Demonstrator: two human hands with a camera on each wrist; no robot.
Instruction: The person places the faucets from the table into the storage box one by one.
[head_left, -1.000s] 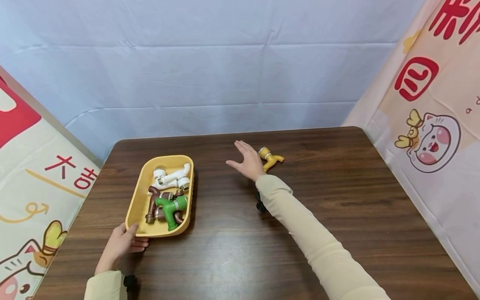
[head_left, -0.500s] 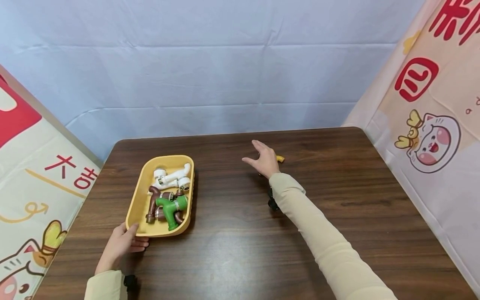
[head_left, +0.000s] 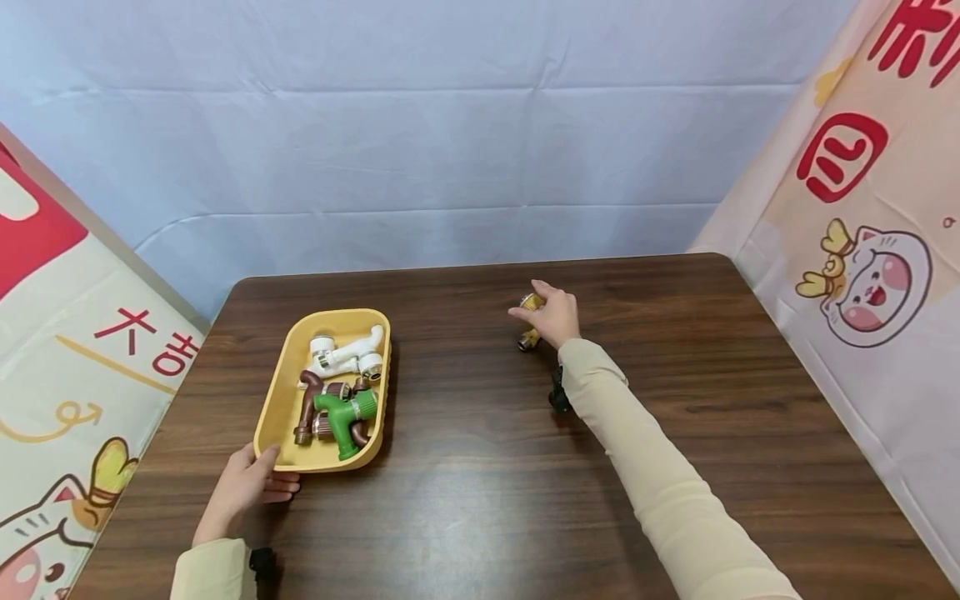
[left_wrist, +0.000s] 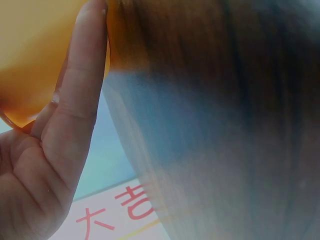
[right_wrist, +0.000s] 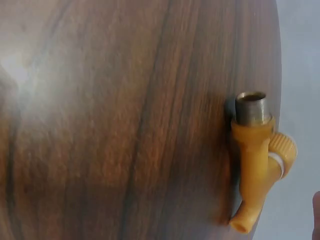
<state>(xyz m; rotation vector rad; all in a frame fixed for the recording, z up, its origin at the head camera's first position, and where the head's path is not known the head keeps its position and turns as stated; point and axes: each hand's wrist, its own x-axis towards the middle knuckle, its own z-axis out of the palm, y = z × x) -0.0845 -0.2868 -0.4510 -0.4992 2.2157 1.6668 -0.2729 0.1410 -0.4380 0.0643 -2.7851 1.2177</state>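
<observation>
A yellow tray (head_left: 273, 417) stands on the left of the table. My left hand (head_left: 238, 492) holds its near left corner, thumb over the rim and fingers along the outside. In the left wrist view a straight finger (left_wrist: 85, 65) lies against the tray wall. Inside are white taps (head_left: 345, 357), brown taps (head_left: 307, 408) and a green tap (head_left: 345, 421). Towards the back, my right hand (head_left: 558, 319) reaches over a yellow tap (right_wrist: 255, 165), thumb and index finger spread around its knob. The right wrist view shows the tap on the table, with a fingertip (right_wrist: 317, 215) apart from it.
The dark wood-grain table (head_left: 465, 450) has its back edge against a pale hanging cloth (head_left: 420, 150). Printed banners hang on the left (head_left: 82, 400) and right (head_left: 862, 250). A black wrist strap (head_left: 559, 392) shows below my right hand.
My right hand has moved right, past the tap's knob, and its thumb and index finger have drawn closer around it. The left hand and the tray stay put.
</observation>
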